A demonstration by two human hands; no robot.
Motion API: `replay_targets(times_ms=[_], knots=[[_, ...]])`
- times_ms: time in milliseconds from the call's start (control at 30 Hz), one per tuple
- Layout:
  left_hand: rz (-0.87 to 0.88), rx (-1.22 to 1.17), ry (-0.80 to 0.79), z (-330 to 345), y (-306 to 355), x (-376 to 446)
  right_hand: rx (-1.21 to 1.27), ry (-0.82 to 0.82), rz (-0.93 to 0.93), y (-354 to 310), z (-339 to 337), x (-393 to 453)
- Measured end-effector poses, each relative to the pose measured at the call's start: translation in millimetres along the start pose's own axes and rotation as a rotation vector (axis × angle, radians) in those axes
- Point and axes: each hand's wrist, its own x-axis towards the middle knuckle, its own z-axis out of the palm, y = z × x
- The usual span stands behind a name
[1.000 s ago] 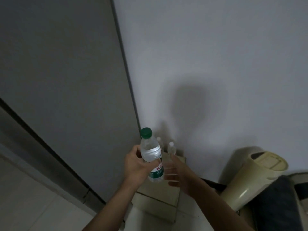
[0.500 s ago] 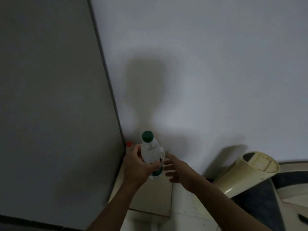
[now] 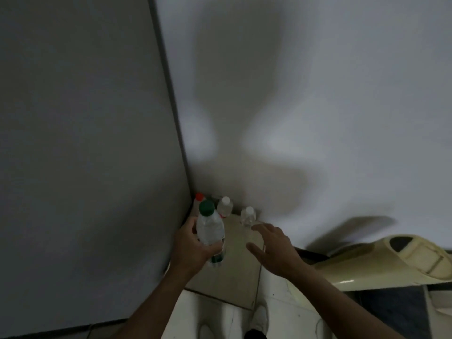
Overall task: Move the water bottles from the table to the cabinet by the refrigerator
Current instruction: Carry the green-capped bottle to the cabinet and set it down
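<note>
The left hand [image 3: 193, 245] gripped a green-capped water bottle [image 3: 209, 228] upright above the cabinet top [image 3: 234, 272], beside the grey refrigerator [image 3: 85, 143]. The right hand [image 3: 274, 248] hovered with fingers spread, holding nothing. Three more bottles stood at the cabinet's back: red-capped [image 3: 199, 197] and two white-capped [image 3: 224, 207] [image 3: 248, 216].

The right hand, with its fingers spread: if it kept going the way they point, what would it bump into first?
Most likely the small clear bottle standing by the wall, just past the right hand. The fingertips point toward it and look close, though one view leaves depth uncertain.
</note>
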Motion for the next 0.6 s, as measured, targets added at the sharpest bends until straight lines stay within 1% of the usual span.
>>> replay_targets(times_ms=[133, 333, 433, 600], knots=[[-0.038, 0.012, -0.023, 7, -24, 6, 0.010, -0.030, 0.032, 12, 13, 15], [-0.046, 0.035, 0.021, 26, -70, 16, -0.023, -0.062, 0.033, 36, 43, 31], [-0.046, 0.027, 0.040, 38, -98, 24, -0.042, -0.067, 0.046, 51, 65, 41], [-0.053, 0.069, 0.028, 60, -148, 38, -0.040, -0.087, 0.078, 73, 106, 57]])
